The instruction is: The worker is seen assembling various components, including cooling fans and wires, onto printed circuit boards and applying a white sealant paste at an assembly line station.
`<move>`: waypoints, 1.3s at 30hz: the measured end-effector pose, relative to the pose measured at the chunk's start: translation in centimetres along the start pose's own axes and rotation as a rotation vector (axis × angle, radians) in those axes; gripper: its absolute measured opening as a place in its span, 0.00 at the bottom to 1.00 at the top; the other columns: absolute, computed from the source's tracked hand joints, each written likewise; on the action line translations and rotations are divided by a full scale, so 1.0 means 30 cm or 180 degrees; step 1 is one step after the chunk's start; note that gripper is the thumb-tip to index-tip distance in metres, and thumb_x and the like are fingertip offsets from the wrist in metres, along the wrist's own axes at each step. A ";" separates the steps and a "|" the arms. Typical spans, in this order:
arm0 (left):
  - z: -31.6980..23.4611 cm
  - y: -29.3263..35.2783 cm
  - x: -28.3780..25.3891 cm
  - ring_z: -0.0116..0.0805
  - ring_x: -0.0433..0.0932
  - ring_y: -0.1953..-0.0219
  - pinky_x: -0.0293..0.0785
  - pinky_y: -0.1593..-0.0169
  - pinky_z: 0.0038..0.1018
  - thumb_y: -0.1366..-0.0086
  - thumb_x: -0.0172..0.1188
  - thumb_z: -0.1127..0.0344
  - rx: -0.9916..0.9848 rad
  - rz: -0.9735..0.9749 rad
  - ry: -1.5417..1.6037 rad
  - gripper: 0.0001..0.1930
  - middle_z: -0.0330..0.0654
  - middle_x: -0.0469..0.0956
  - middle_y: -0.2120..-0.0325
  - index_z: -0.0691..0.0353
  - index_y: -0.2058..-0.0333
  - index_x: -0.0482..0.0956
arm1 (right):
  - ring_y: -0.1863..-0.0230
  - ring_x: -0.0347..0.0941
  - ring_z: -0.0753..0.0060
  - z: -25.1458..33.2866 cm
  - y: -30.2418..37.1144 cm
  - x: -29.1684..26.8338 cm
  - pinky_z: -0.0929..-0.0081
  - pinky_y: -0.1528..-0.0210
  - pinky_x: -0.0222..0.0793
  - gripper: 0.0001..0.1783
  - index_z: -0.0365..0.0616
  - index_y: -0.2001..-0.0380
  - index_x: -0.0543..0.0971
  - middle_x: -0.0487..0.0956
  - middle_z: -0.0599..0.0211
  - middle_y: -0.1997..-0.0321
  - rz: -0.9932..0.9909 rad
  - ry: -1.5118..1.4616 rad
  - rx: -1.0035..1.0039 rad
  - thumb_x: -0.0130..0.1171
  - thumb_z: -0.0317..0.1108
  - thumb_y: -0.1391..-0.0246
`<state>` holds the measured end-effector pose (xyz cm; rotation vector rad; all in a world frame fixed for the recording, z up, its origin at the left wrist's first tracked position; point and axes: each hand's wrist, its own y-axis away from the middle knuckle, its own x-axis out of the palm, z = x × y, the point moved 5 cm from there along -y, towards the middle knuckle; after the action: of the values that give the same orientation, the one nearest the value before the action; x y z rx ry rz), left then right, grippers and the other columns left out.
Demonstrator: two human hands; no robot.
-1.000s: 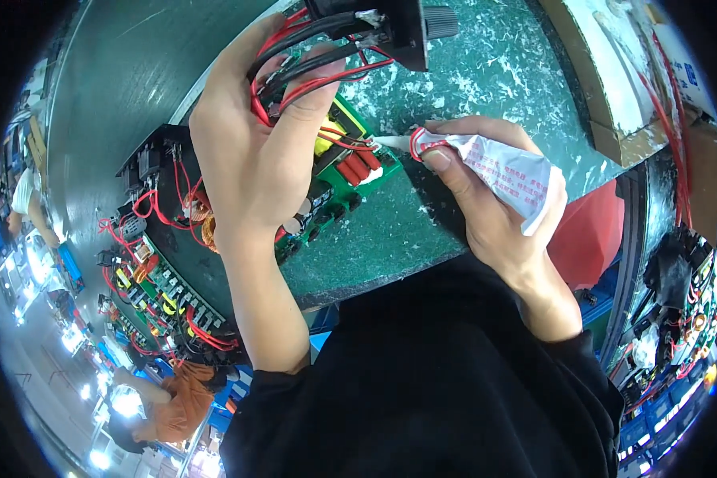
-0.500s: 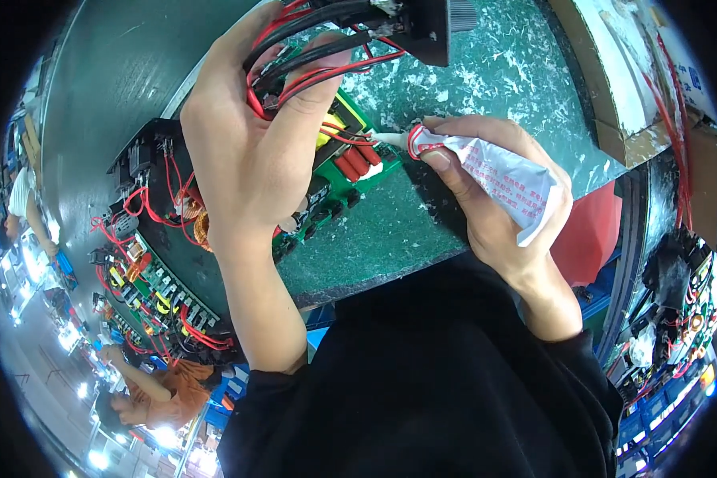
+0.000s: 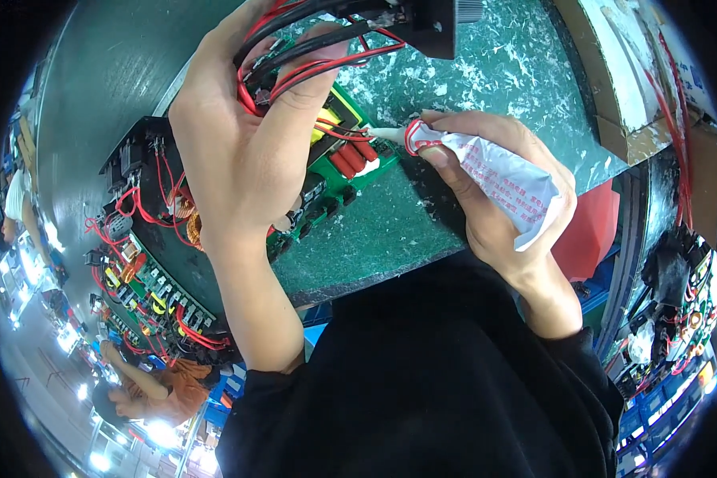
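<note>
My left hand [image 3: 251, 143] is closed round a bundle of red and black wires [image 3: 307, 72], which run to a black panel [image 3: 430, 28] with a ribbed part at the top edge. Beneath it lies a green circuit board [image 3: 366, 177] bearing red cylindrical components [image 3: 350, 157] and a yellow-wrapped part, largely hidden by the hand. In my right hand [image 3: 510, 159] is a crumpled white glue tube [image 3: 506, 179] with red print, squeezed between thumb and fingers. Its pale nozzle [image 3: 386, 135] points left, with the tip at the thin red wire ends by the board's right edge.
The green bench top [image 3: 486, 72] is spotted with white residue. More wired circuit boards [image 3: 163, 299] lie at the left, and others [image 3: 685, 311] at the far right. A cardboard box [image 3: 613, 131] stands at the right edge. A person in orange [image 3: 171, 394] works at lower left.
My left hand, the wires and the board have shifted slightly left. The tube's nozzle has followed a little left and stays at the wire ends.
</note>
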<state>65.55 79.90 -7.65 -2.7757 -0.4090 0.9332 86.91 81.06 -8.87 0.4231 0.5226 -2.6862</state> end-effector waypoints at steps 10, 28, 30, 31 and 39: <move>-0.001 0.004 0.003 0.34 0.75 0.50 0.64 0.40 0.28 0.37 0.57 0.60 -0.0037 -0.0018 0.0044 0.27 0.49 0.78 0.54 0.76 0.46 0.73 | 0.60 0.83 0.69 -0.009 0.002 0.003 0.76 0.57 0.76 0.13 0.36 0.61 0.81 0.85 0.59 0.61 -0.0074 -0.0022 -0.0023 0.70 0.21 0.52; -0.014 0.002 -0.003 0.33 0.75 0.51 0.64 0.41 0.28 0.37 0.58 0.60 0.0079 0.0085 -0.0043 0.27 0.49 0.79 0.55 0.76 0.45 0.72 | 0.63 0.82 0.74 -0.011 -0.004 0.007 0.79 0.59 0.75 0.10 0.36 0.62 0.83 0.85 0.61 0.62 -0.0041 0.0143 0.0102 0.70 0.23 0.50; -0.008 0.006 -0.001 0.34 0.76 0.50 0.66 0.41 0.29 0.37 0.58 0.63 -0.0040 0.0139 -0.0038 0.26 0.50 0.79 0.54 0.75 0.44 0.72 | 0.63 0.82 0.71 -0.022 0.010 0.011 0.78 0.60 0.76 0.12 0.38 0.62 0.82 0.85 0.61 0.62 -0.0182 0.0140 0.0158 0.70 0.24 0.51; -0.011 0.010 0.001 0.34 0.76 0.50 0.66 0.41 0.29 0.37 0.58 0.63 -0.0029 0.0128 -0.0038 0.26 0.50 0.79 0.54 0.75 0.44 0.72 | 0.63 0.83 0.69 -0.025 0.015 0.006 0.78 0.60 0.77 0.13 0.40 0.61 0.82 0.84 0.62 0.62 -0.0320 0.0130 0.0213 0.71 0.25 0.51; -0.109 0.063 -0.039 0.50 0.71 0.40 0.66 0.39 0.36 0.45 0.68 0.65 0.0343 0.0515 -0.1174 0.36 0.56 0.72 0.45 0.68 0.39 0.66 | 0.64 0.79 0.75 -0.033 0.067 -0.152 0.81 0.61 0.74 0.31 0.29 0.44 0.67 0.82 0.58 0.62 -0.1635 -0.0059 0.0881 0.70 0.25 0.48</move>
<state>67.03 77.45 -4.91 -2.5666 -0.1775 1.4670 91.98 81.08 -8.74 0.3765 0.2783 -3.2741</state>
